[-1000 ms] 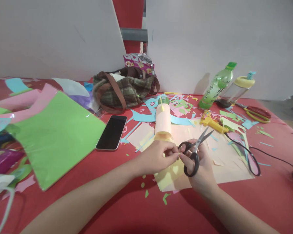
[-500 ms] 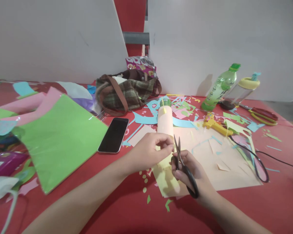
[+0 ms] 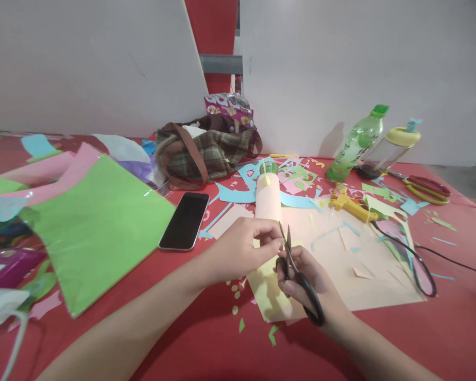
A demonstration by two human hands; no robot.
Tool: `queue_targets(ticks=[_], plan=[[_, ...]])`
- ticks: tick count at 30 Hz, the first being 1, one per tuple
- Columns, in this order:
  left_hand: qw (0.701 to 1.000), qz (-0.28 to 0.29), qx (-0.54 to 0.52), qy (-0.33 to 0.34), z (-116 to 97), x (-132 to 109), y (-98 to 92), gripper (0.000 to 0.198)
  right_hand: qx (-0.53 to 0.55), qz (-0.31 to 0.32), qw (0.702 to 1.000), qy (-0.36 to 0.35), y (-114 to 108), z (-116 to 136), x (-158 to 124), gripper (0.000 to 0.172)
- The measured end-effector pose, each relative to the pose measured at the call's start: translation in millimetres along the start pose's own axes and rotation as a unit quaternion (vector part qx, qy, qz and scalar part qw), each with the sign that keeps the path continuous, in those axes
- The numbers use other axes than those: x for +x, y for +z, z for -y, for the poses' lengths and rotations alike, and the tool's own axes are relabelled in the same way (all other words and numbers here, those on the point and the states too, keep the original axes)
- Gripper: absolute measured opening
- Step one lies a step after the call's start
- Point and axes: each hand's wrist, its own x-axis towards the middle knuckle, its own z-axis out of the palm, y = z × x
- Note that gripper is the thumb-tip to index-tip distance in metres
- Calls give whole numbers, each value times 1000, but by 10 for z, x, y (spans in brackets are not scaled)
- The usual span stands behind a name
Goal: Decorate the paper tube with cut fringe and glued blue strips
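My left hand pinches a small yellow paper piece just above the red table. My right hand grips black scissors, blades pointing up and slightly apart, right beside that piece. Under both hands lies a pale yellow sheet on a larger peach sheet. A peach paper roll stands just behind my left hand.
A black phone and green sheet lie to the left. A plaid bag sits at the back. A yellow glue gun with black cord, a green bottle, a clear bottle and red-yellow scissors are on the right.
The scissors swung from pointing right to pointing up and came lower beside the yellow piece. My left hand stayed pinched on the paper and shifted slightly.
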Motion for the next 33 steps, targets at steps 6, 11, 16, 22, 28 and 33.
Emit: queue_targets(ticks=[6, 11, 16, 22, 28, 33], plan=[[1000, 11, 19, -15, 10, -15, -13, 13, -3, 8, 1000, -4, 9, 1, -3, 25], [999, 13, 21, -24, 11, -17, -17, 14, -20, 5, 1000, 6, 19, 21, -5, 26], [999, 13, 26, -19, -3, -11, -32, 14, -28, 8, 999, 14, 2, 12, -4, 28], [1000, 14, 23, -10, -4, -7, -39, 14, -25, 8, 1000, 14, 0, 1, 1, 28], [999, 10, 28, -17, -4, -13, -31, 14, -51, -8, 998, 29, 42, 55, -10, 28], [998, 18, 58, -23, -7, -14, -46, 15, -63, -7, 998, 30, 34, 61, -15, 27]])
